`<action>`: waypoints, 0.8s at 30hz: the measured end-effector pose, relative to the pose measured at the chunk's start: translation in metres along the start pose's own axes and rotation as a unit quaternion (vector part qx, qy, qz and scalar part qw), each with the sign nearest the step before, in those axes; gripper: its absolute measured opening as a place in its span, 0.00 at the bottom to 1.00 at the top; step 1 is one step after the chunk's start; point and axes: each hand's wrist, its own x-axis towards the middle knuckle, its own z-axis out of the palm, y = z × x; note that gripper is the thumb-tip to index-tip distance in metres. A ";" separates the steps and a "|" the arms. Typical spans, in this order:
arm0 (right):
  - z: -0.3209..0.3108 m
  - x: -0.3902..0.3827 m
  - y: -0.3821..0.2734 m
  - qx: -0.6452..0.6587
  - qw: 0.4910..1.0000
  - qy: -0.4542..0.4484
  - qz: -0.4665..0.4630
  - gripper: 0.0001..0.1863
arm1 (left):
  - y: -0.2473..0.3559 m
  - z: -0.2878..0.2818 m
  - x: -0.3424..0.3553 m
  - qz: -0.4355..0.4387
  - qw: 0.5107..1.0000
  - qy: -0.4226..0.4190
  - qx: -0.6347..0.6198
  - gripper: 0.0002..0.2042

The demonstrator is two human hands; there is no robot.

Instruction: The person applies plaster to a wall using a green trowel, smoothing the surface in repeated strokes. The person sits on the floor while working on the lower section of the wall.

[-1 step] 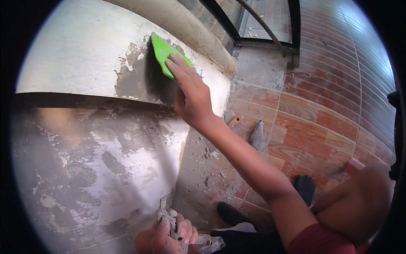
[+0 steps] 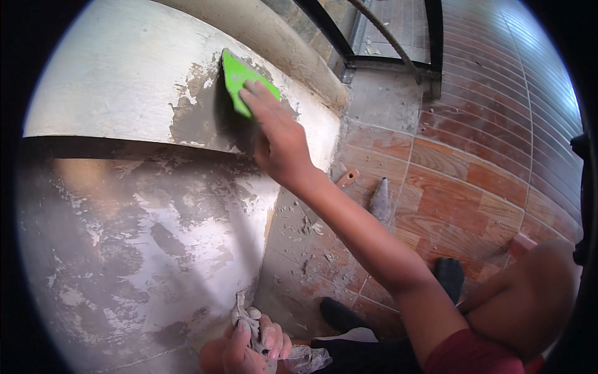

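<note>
My right hand (image 2: 283,134) grips a bright green plastic scraper (image 2: 240,78), its fingers laid along the face. The blade is against the upper band of a white wall (image 2: 118,81), over a patch of grey putty (image 2: 198,118). Low in the view, my left hand (image 2: 249,349) is closed round a crumpled clear plastic bag (image 2: 308,358) smeared with grey putty. The bag's twisted end sticks up above the fingers.
Below the band, a lower wall face (image 2: 143,249) is blotched grey and white. On the crumb-strewn tiled floor (image 2: 448,187) lie a tool handle with a hole (image 2: 349,177) and a grey cone-shaped bag (image 2: 380,199). A black metal frame (image 2: 389,62) stands beyond; my dark-socked foot (image 2: 339,315) is nearby.
My right hand and the green scraper have shifted very slightly left. My left hand and the plastic bag stay where they were.
</note>
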 end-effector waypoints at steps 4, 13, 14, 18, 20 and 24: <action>0.014 -0.025 -0.016 -0.004 0.997 -0.080 -0.018 0.37 | 0.000 -0.001 -0.002 0.006 1.000 -0.004 0.003 0.14; 0.003 -0.074 -0.076 0.089 0.991 -0.096 -0.025 0.29 | 0.000 0.000 -0.003 0.001 1.000 0.011 0.001 0.14; -0.003 -0.070 -0.077 0.102 0.991 -0.079 -0.018 0.28 | 0.001 0.000 -0.002 -0.003 1.000 0.021 -0.003 0.14; -0.015 -0.035 -0.058 0.063 0.997 0.026 -0.036 0.28 | 0.001 -0.001 -0.002 0.000 1.000 0.019 0.002 0.13; -0.014 -0.010 -0.040 0.014 0.998 0.057 -0.039 0.31 | 0.000 -0.001 -0.004 0.008 1.000 0.011 0.016 0.13; 0.000 0.021 -0.022 -0.001 0.998 0.040 -0.055 0.34 | 0.000 -0.001 -0.006 0.013 1.000 0.020 0.017 0.13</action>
